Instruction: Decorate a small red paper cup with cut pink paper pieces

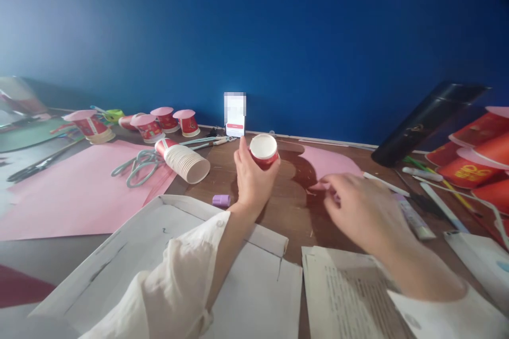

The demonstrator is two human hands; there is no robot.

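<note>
My left hand [254, 177] is wrapped round a red paper cup [264, 158] and holds it with its round white end facing up. To the right, my right hand [356, 206] is slightly blurred, its fingers curled together beside a pink paper sheet [332, 161]. A bit of purple shows between those fingers, but what they grip is mostly hidden. On the table left of my left wrist lies a small purple cap [221, 200]. A stack of paper cups [186, 163] rests on its side further left.
Several red cups with pink discs [186, 123] stand at the back left, near a large pink sheet [91, 185]. A phone [235, 116] leans on the blue wall. White paper [159, 259] and a printed sheet [342, 291] lie in front. A black case [425, 124] leans at right.
</note>
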